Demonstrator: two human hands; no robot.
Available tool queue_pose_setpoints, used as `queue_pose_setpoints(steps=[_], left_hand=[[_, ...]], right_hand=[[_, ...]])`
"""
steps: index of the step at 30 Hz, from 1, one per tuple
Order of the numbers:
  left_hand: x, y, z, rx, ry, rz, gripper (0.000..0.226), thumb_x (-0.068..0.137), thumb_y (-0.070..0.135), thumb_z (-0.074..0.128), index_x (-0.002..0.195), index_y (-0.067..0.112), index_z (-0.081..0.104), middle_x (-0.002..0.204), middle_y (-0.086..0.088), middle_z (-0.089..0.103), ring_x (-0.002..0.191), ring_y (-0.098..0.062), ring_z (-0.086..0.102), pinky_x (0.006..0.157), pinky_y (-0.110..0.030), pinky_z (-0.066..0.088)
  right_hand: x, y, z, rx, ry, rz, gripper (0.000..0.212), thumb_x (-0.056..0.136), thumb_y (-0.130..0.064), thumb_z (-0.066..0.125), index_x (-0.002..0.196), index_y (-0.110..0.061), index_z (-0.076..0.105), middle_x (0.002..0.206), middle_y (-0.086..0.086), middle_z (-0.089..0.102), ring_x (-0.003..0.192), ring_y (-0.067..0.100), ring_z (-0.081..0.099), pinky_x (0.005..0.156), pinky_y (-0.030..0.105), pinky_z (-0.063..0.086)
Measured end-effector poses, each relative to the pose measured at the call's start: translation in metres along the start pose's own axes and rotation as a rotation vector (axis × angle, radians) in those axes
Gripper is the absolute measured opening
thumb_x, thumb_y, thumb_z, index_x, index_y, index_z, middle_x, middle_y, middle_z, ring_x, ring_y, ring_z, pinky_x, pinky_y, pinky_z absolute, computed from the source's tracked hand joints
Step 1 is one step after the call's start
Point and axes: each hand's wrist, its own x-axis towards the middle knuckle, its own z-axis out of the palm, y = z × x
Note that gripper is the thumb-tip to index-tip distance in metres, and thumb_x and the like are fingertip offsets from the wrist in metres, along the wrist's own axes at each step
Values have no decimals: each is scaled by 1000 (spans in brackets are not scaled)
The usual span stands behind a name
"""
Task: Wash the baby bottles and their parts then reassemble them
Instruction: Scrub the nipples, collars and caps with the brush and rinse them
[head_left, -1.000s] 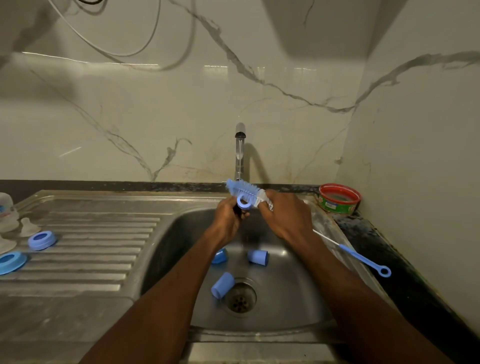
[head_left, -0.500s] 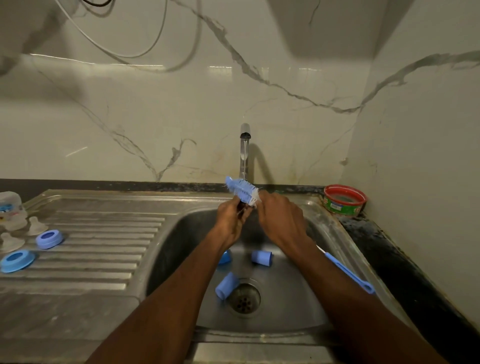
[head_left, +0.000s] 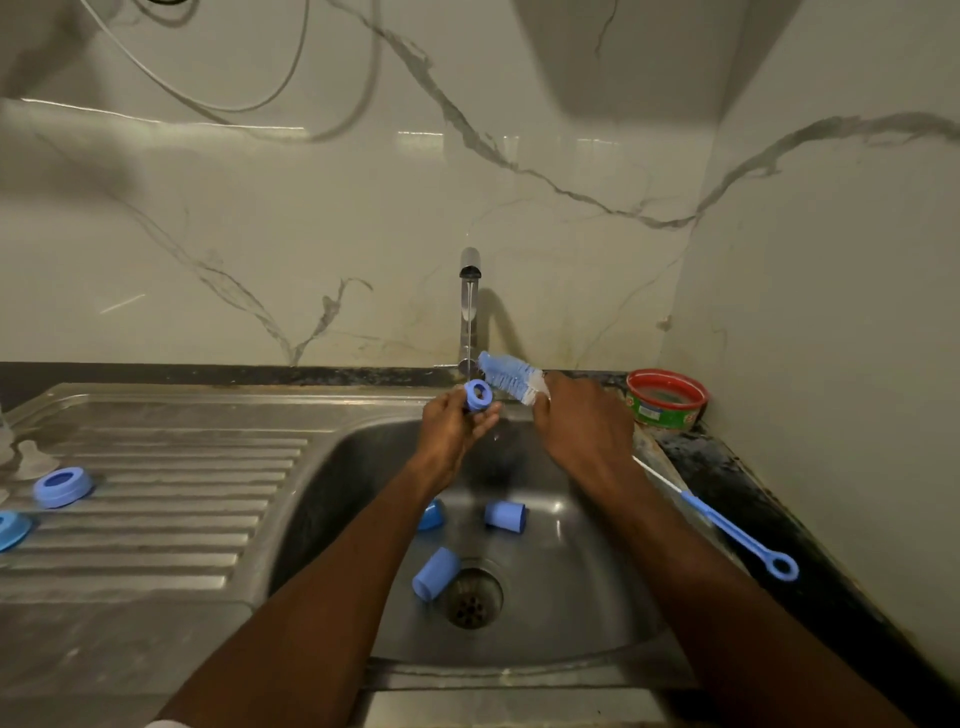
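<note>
the left hand is raised over the back of the sink, its fingers curled round a small blue ring-shaped bottle part that sits at the fingertips with its open hole facing the camera, right under the thin stream from the tap. the right hand is clenched round the shaft of a blue bottle brush; the bristle head sticks out past the fingers toward the left, just beside the ring and not clearly touching it, while the long blue handle with a loop at its end trails out behind the wrist over the right edge of the sink.

in the basin lie three more blue pieces: one cap near the middle, another cap beside the drain, and a rounded piece partly hidden by the left forearm.

on the drainboard at left sit a blue collar ring, another blue piece cut by the frame edge, and a clear teat. a red-rimmed tub stands on the bench in the right corner.
</note>
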Motion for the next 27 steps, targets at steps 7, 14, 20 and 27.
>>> queue_pose_setpoints(steps=[7, 14, 20, 27], left_hand=[[7, -2, -24, 440, 66, 173, 41, 90, 23, 75, 127, 12, 61, 110, -2, 69, 100, -15, 66, 82, -25, 54], [5, 7, -28, 480, -76, 304, 33, 89, 32, 73, 120, 21, 71, 110, 4, 76, 105, -11, 71, 89, -29, 58], [-2, 9, -26, 434, -111, 149, 32, 105, 40, 46, 120, 22, 69, 114, -4, 70, 108, -21, 67, 84, -30, 56], [4, 18, -27, 329, -12, 186, 33, 104, 34, 53, 116, 9, 71, 106, -8, 76, 102, -23, 72, 86, -31, 58]], right_hand=[[-16, 25, 6, 32, 71, -48, 29, 98, -46, 52, 118, -29, 63, 102, -1, 71, 86, 21, 66, 65, 30, 43], [-16, 33, 11, 11, 54, -149, 35, 97, -55, 50, 119, -33, 66, 105, -3, 72, 94, 21, 66, 75, 35, 51], [-10, 24, 16, 56, 13, -210, 37, 99, -56, 49, 122, -34, 65, 109, -5, 72, 95, 20, 66, 80, 37, 52], [-4, 23, 16, -29, -93, -159, 28, 101, -50, 51, 110, -28, 66, 99, -8, 65, 85, 12, 60, 66, 22, 37]])
